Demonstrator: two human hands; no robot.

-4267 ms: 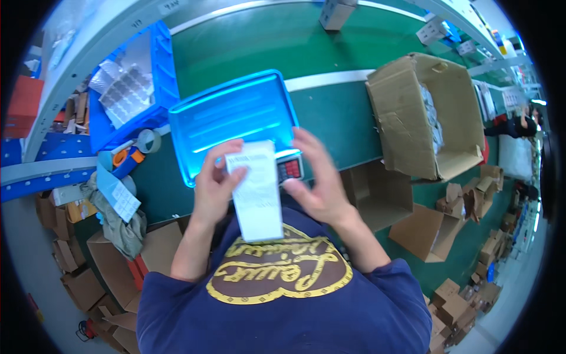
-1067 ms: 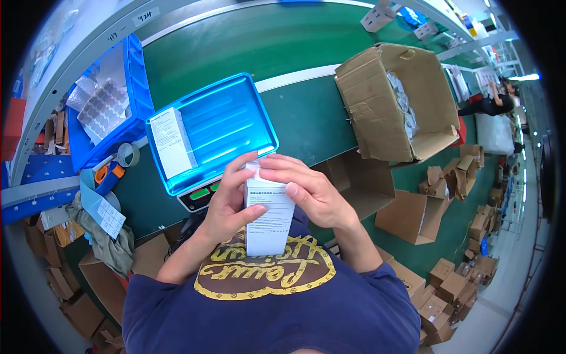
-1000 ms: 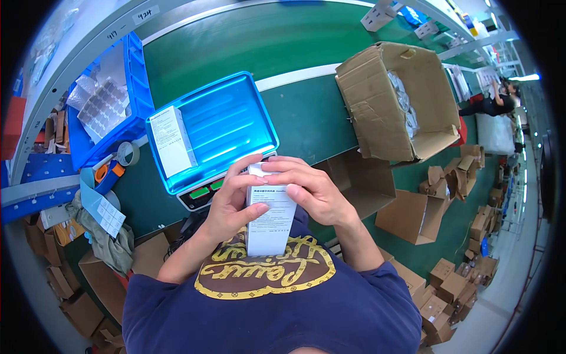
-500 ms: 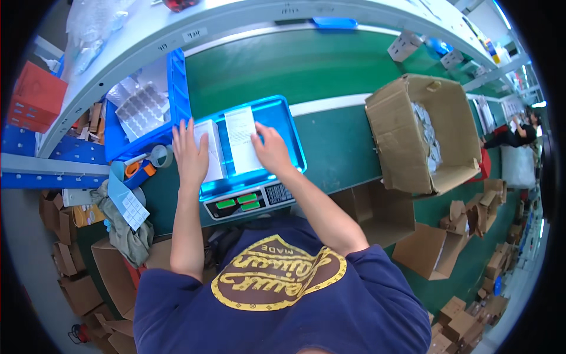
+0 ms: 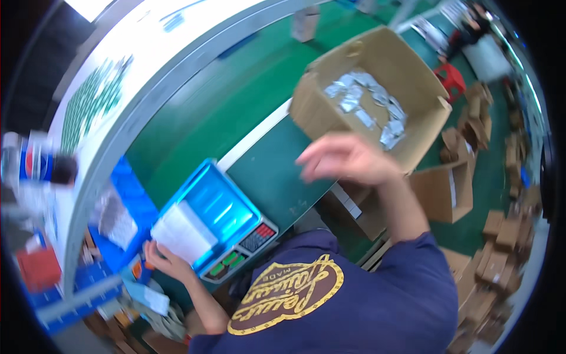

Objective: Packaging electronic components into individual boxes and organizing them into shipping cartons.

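A white box [image 5: 184, 232] lies on the blue tray [image 5: 231, 199] of a weighing scale [image 5: 242, 248]. My left hand [image 5: 168, 262] rests against the box's near left end, fingers apart. Off to the right, my right hand [image 5: 351, 160] is raised over the bench edge in front of a large cardboard box [image 5: 318, 106]. It is blurred, with loosely bent fingers and nothing visible in them. Silvery packets [image 5: 368, 97] lie inside that box. Below the bench edge, a narrow white box [image 5: 346, 200] shows in an open carton [image 5: 368, 218], partly hidden by my right arm.
A shelf frame [image 5: 194, 65] arches over the green bench. Left of the scale are a blue bin [image 5: 132, 189], a light blue sheet [image 5: 147, 297] and a red box [image 5: 38, 268]. Cartons [image 5: 501, 230] litter the floor at right; a person [image 5: 469, 29] is far off.
The view has turned right. My right hand has left the scale and moved right; the second white box is gone from the tray, and a similar one shows in the carton below.
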